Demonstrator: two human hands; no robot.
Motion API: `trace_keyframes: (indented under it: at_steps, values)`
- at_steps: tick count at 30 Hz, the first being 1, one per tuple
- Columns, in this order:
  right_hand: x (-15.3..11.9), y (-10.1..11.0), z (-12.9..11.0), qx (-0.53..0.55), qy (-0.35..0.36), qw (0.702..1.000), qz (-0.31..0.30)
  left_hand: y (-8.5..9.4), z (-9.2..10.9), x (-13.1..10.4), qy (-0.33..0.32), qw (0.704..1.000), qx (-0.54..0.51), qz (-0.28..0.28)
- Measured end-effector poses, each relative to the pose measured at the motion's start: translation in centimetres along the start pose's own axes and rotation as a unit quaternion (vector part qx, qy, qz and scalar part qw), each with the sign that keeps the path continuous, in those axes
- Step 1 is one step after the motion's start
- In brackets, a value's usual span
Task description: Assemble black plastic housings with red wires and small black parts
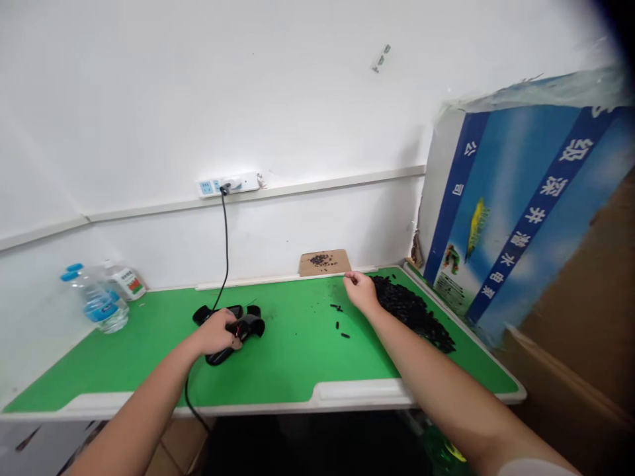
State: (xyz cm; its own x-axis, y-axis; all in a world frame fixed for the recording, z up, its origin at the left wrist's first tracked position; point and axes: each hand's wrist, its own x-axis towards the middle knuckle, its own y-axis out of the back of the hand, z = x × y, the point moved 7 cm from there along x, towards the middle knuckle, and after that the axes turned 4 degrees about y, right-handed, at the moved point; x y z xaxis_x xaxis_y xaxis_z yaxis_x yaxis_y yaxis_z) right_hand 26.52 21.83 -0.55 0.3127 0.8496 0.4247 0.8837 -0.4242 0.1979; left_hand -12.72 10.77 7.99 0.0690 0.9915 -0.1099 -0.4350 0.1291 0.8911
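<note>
My left hand (217, 332) is closed round a black plastic device (254, 325) with curved, glossy parts, lying on the left half of the green table. A bit of red shows on it near my fingers. My right hand (362, 293) hovers at the table's back right with its fingertips pinched together; whatever they hold is hidden or too small to make out. Right beside it spreads a pile of small black pieces (419, 314). Several loose black pieces (345, 336) lie left of the pile, below my right hand.
Against the wall leans a cardboard piece (307, 268) with small dark bits on it. A power strip (205, 189) hangs above, a black cord (226, 238) running down. Plastic bottles (105, 311) stand at left. A large blue box (510, 178) borders the right edge.
</note>
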Motion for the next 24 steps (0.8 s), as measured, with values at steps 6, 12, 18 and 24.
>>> trace_keyframes:
  at_steps: [6,12,18,24]
  values:
    - [-1.3,0.3,-0.4,-0.064,0.028,0.997,-0.013,-1.4,-3.6,-1.4,-0.012,0.997,-0.016,-0.073]
    - [-3.8,-0.9,-4.1,-0.137,0.130,0.980,-0.055,-1.9,-3.2,-2.3,-0.084,0.995,-0.056,0.011]
    - [-5.7,-8.8,-9.8,-0.147,0.178,0.954,-0.189,-2.4,-3.3,-5.9,-0.214,0.971,-0.088,0.063]
    - [-8.6,-22.6,-14.7,-0.105,0.148,0.896,-0.406,-1.8,-4.6,-10.1,-0.265,0.939,-0.199,0.090]
